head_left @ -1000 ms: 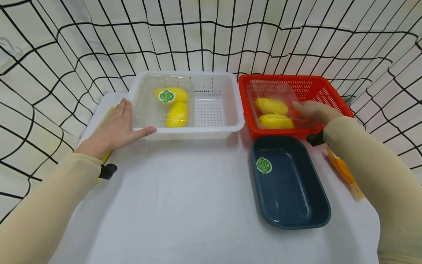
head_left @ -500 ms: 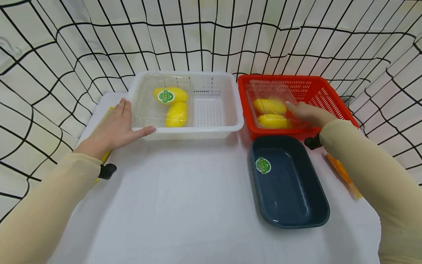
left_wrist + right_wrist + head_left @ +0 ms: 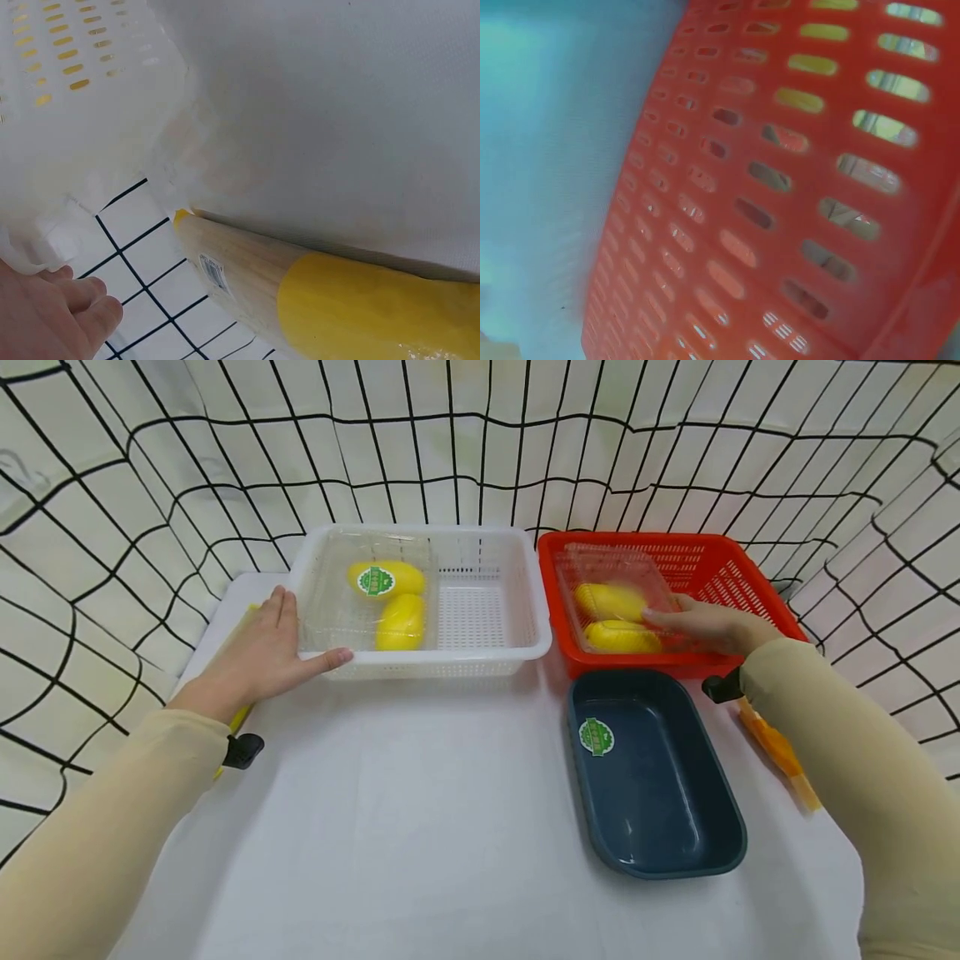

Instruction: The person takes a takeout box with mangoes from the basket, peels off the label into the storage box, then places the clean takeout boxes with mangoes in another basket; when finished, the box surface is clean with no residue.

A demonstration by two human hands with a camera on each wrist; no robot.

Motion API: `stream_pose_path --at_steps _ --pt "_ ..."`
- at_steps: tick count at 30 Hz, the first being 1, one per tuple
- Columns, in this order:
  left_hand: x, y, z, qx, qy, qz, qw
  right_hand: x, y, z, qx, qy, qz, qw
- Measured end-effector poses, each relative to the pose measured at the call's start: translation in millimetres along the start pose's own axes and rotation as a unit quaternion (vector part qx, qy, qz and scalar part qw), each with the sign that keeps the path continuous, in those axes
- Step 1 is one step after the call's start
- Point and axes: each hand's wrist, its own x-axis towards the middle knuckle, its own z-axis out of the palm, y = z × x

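Observation:
Spread fingers of my left hand rest along the left end of the white plastic basket, thumb on its front rim. That basket holds a clear plastic box with yellow mangoes and a green round sticker. Inside the red basket, my right hand grips the right side of another clear plastic box, thumb over its top. Yellow mangoes show through it. In the right wrist view the red basket's slotted wall hides the hand.
An oblong dark blue dish with a green sticker stands in front of the red basket. An orange packet lies under the right forearm. A yellow-and-clear package lies by the left wrist. Black wire mesh rises behind the white table.
My right hand has slid a little left along the clear plastic box in the red basket, its thumb now further over the top. The left hand has not moved.

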Motion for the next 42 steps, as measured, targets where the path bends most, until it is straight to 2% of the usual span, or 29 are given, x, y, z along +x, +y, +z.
stream_pose_path --at_steps 20,27,31,34,37,42 --pt "-1.2 -2.7 2.2 -0.021 0.010 0.001 0.9997 -6.2 0.5 2.9 -0.036 0.013 -0.007 0.9992" --pt "-2.8 -4.3 1.1 -0.017 0.016 0.009 0.9997 -18.9 -10.9 -0.4 -0.100 0.040 0.012 0.9941" --pt "-2.8 -4.6 -0.2 -0.020 0.022 0.007 0.9995 -24.8 -27.0 -1.6 -0.131 0.076 0.010 0.9884" --pt "-3.7 -4.8 -0.7 -0.024 0.019 0.005 0.9995 -28.0 -46.6 -0.6 -0.143 0.105 -0.007 0.9841" --pt "-5.2 -4.6 -1.0 -0.026 0.016 0.007 0.9995 -31.0 -72.6 3.6 -0.152 0.125 -0.040 0.9796" --pt "-5.6 -3.7 -0.6 -0.029 0.015 0.010 0.9994 -31.1 -122.6 18.4 -0.156 0.132 -0.093 0.9744"
